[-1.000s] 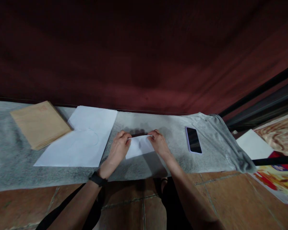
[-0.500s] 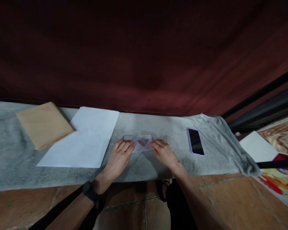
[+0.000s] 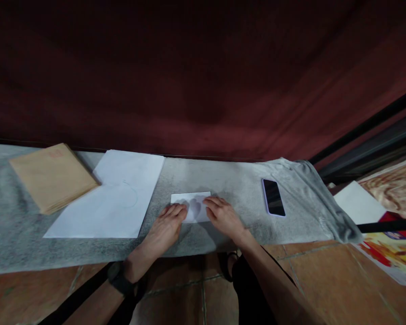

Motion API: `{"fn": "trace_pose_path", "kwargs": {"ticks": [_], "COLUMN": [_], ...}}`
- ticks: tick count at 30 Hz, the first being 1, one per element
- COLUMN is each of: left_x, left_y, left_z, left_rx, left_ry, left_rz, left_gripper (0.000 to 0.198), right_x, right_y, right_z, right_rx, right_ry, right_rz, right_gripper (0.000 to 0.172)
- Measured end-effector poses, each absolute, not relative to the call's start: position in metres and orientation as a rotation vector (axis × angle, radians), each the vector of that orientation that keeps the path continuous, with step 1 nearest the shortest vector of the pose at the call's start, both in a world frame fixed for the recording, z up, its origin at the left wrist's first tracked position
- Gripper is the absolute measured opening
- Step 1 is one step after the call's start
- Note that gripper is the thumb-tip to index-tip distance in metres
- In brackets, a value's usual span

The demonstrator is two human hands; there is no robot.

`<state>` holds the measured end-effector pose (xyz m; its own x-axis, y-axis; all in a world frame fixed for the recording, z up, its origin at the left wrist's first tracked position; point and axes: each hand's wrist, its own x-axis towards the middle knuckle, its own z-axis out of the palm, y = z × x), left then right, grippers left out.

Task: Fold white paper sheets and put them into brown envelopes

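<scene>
A small white sheet of paper [image 3: 191, 196] lies on the grey cloth in front of me, with a dim grey heart shape [image 3: 196, 208] in its middle. My left hand [image 3: 167, 222] is at its left side, thumb and fingers closed on the edge. At the opposite side, my right hand [image 3: 224, 216] has its bent fingers and thumb together on the paper. Both sets of fingertips hide the sheet's side edges. I cannot make out whether the paper is folded.
To the left lie a large white paper stack [image 3: 111, 198] with a faint drawn circle and a pile of brown envelopes [image 3: 54, 178] overlapping it. A phone [image 3: 274, 197] rests on the grey cloth [image 3: 237, 180] at right. A dark red curtain [image 3: 203, 90] hangs behind.
Both hands have drawn slightly closer together with the small paper. The heart looks paler and greyer than before, and a brighter white strip shows along the paper's far edge.
</scene>
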<state>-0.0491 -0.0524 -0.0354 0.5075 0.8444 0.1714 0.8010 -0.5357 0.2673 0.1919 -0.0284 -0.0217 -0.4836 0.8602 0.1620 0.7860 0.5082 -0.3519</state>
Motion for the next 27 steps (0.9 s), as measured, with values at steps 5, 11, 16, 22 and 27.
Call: {"fn": "trace_pose_path", "kwargs": {"ticks": [5, 11, 16, 22, 27], "left_x": [-0.043, -0.039, -0.044, -0.042, -0.024], "left_y": [-0.062, -0.066, -0.063, -0.063, -0.076], "left_z": [-0.049, -0.07, -0.073, -0.069, -0.072], "left_rx": [2.535, 2.64, 2.687, 2.69, 2.603], "left_ry": [1.529, 1.562, 1.538, 1.569, 1.712], "left_rz": [0.486, 0.438, 0.407, 0.426, 0.568], "left_gripper": [0.059, 0.052, 0.049, 0.051, 0.062], "right_x": [0.156, 0.145, 0.151, 0.153, 0.143], "right_y": [-0.05, -0.047, -0.023, -0.023, -0.049], "right_z": [-0.041, -0.054, -0.055, -0.053, -0.054], "right_rx": [-1.391, -1.471, -1.654, -1.617, -1.525], "right_ry": [-2.431, -2.405, -2.307, -2.326, -2.323], "right_rz": [0.321, 0.269, 0.252, 0.223, 0.305], "right_gripper": [0.054, 0.054, 0.051, 0.048, 0.054]}}
